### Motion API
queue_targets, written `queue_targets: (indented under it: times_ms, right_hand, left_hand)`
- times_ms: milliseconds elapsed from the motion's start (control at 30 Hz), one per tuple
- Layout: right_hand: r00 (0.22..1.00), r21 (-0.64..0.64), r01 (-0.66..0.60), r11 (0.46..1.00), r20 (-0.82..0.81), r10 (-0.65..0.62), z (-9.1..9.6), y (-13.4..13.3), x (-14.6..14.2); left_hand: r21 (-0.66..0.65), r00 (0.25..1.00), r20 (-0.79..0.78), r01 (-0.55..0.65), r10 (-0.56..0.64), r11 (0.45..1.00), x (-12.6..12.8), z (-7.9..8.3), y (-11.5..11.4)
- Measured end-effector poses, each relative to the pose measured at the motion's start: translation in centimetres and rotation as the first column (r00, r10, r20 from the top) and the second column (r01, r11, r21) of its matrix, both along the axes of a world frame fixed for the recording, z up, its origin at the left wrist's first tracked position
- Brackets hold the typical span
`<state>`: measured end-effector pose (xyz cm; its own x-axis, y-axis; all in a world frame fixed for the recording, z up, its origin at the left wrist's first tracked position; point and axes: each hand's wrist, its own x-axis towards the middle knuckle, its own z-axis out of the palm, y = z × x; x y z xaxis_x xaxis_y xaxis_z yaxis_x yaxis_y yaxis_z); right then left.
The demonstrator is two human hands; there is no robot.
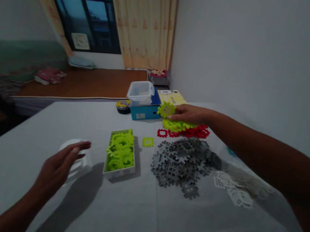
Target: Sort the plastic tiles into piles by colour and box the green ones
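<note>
My right hand (189, 114) pinches a yellow-green toothed plastic tile (166, 110), raised over a pile of similar yellow-green tiles (175, 126). My left hand (59, 165) is at the left with its fingers stretched out, beside a white plastic item (83, 162) that it partly hides. Whether the two touch, I cannot tell. Between my hands stands a white box (120, 174) filled with yellow-green pieces (121, 150). One loose yellow-green tile (148, 142) lies flat to the right of that box.
A large heap of grey toothed tiles (183, 160) sits right of centre, with red pieces (162, 133) behind it and white pieces (234, 190) to its right. At the back are a blue box (145, 113), a clear container (141, 92) and a round tin (123, 106).
</note>
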<state>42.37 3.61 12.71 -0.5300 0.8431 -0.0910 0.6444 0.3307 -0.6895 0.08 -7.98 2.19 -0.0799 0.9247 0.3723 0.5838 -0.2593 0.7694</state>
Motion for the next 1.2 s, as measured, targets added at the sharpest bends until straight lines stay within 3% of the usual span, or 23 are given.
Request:
queue_targets:
  times_ms: [100,267,400,500,667,733,800,867,933,1067,1200]
  right_hand:
    - [0.971,-0.076,-0.188,0.979,0.138,0.197,-1.9,-1.7,-6.5]
    - [0.894,-0.186,-0.33,0.926,0.253,0.369,-4.2,-2.2,-14.1]
    - [0.802,-0.196,-0.399,0.896,0.398,0.445,-4.1,-1.0,-15.6]
    - [0.809,-0.156,-0.375,0.914,0.427,0.404,-3.1,0.5,-14.7]
    - [0.967,0.066,-0.178,0.982,0.196,0.162,-3.6,2.4,-15.7]
    - [0.985,0.178,-0.096,0.979,0.156,0.069,-4.7,2.7,-17.4]
    - [0.977,0.223,-0.123,0.967,0.196,0.079,-5.8,2.9,-18.9]
    - [0.96,0.204,-0.191,0.96,0.245,0.139,-6.6,3.1,-19.9]
    - [0.969,0.178,-0.192,0.965,0.192,0.157,-7.1,3.4,-20.1]
    - [0.982,0.072,-0.009,0.997,-0.189,0.023,-8.6,3.9,-19.3]
    - [0.852,-0.048,0.097,0.994,-0.512,-0.107,-10.4,3.5,-18.7]
  left_hand:
    - [0.023,0.994,0.055,0.098,-0.099,0.995,2.2,1.2,0.6]
    - [0.099,0.968,-0.01,0.249,-0.249,0.963,3.9,1.6,2.8]
    - [0.083,0.904,-0.116,0.422,-0.412,0.903,5.4,0.0,3.2]
    - [0.064,0.882,-0.176,0.454,-0.437,0.889,5.6,-1.8,3.0]
    - [0.132,0.891,-0.161,0.445,-0.424,0.886,5.0,-2.4,2.2]
    - [0.151,0.88,-0.152,0.471,-0.45,0.869,4.8,-2.1,1.6]
    - [0.182,0.86,-0.171,0.506,-0.48,0.843,4.6,-1.7,1.0]
    - [0.229,0.86,-0.19,0.509,-0.474,0.83,4.3,-1.6,0.8]
    - [0.269,0.894,-0.166,0.447,-0.416,0.853,3.7,-1.7,1.2]
    - [0.212,0.976,-0.048,0.22,-0.214,0.952,3.1,-2.4,4.0]
    - [0.031,0.992,0.037,0.123,-0.124,0.992,3.7,-3.6,6.9]
